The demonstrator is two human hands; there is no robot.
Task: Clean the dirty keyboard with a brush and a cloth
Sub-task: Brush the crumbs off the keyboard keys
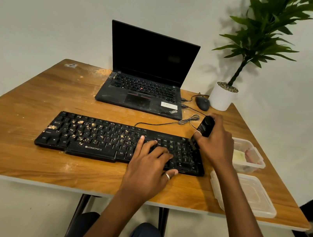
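A black keyboard (97, 139) lies on the wooden desk (22, 154), its left half strewn with tan crumbs (80, 126). The left hand (150, 162) rests flat on the keys right of centre, fingers spread. The right hand (217, 144) grips a black brush (205, 127), bristles down at the keyboard's right end. Behind stand an open laptop (143, 93), a mouse (202, 103) and a potted plant (223, 96). A clear plastic container (248, 155) and its lid (250, 194) sit at the right.
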